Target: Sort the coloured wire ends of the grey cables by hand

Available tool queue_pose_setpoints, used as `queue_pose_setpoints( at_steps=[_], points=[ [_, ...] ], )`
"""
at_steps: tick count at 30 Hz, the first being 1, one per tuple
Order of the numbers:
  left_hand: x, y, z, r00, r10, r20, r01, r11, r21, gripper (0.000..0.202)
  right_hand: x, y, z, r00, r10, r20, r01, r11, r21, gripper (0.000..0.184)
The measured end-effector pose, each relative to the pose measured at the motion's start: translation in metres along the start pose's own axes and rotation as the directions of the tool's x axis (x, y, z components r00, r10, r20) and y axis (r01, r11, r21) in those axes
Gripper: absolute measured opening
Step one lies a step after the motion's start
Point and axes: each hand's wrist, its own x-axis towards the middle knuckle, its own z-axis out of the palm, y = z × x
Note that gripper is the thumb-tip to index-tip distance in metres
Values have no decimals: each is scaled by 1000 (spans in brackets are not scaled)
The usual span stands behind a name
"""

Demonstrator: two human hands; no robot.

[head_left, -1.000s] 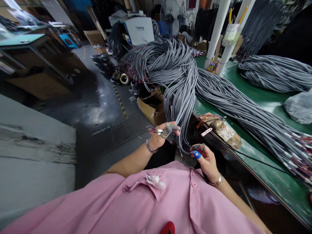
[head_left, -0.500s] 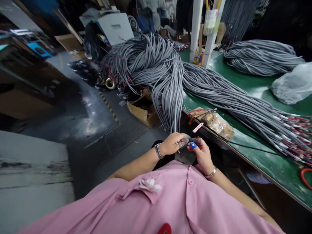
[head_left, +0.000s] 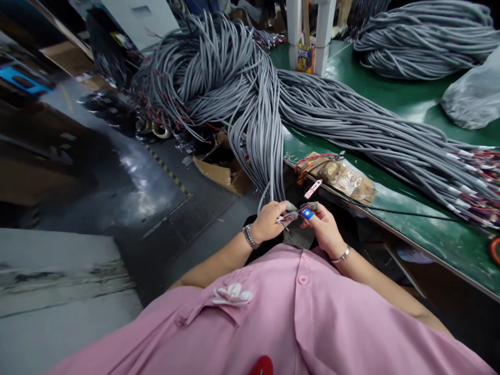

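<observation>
Close to my body, my left hand (head_left: 270, 220) is closed around the end of a grey cable, and thin coloured wires (head_left: 288, 216) stick out between its fingers. My right hand (head_left: 323, 227) pinches the thin wires from the other side, its thumb wrapped in blue tape. Both hands wear finger covers at the tips, and these nearly meet. Just beyond my left hand, a thick bundle of grey cables (head_left: 260, 140) hangs down over the table edge. How many wires each hand grips is too small to tell.
On the green table (head_left: 422, 219), to the right, lie a long row of grey cables (head_left: 363, 122), a wooden block with wires (head_left: 344, 177), a cable coil (head_left: 425, 39) and a plastic bag (head_left: 474, 94). A cardboard box (head_left: 224, 169) stands on the floor beyond the hanging bundle.
My view has tilted down and shifted, so the table and cables sit higher in the picture. Both hands stay close together on the wires, with the fingers slightly rearranged.
</observation>
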Motion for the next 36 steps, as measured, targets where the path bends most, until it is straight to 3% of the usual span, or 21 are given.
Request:
queue_pose_setpoints(
  at_steps=[5, 8, 13, 18, 22, 26, 31, 36],
  points=[
    [8, 5, -7, 994, 33, 109, -26, 998, -62, 14, 9, -3, 2, 999, -29, -32, 27, 998, -64, 25],
    [10, 12, -8, 994, -58, 94, 74, 982, -176, 23, 12, -7, 7, 999, -26, -21, 24, 998, -55, 23],
    [7, 22, -2, 958, -288, 2, 239, 793, -560, 33, 8, -13, 13, 996, 88, -4, -87, 993, 77, 21],
    [5, 20, 1, 911, -409, -49, 263, 668, -696, 28, 5, -8, 13, 997, 80, -6, -80, 995, 67, 25],
    [4, 20, 1, 919, -392, -51, 261, 698, -667, 24, 8, -8, 13, 999, 31, 39, -32, 999, 37, 29],
    [5, 22, -1, 948, -315, -32, 243, 789, -564, 23, 14, -9, 17, 999, 16, 45, -18, 999, 40, 29],
    [11, 18, -10, 974, -184, 132, 219, 910, -352, 35, 16, -4, 14, 999, -7, 36, 7, 1000, 6, 23],
    [9, 15, -7, 971, -215, 100, 237, 899, -367, 34, 14, -5, 11, 999, -44, 29, 46, 997, -60, 21]
  ],
)
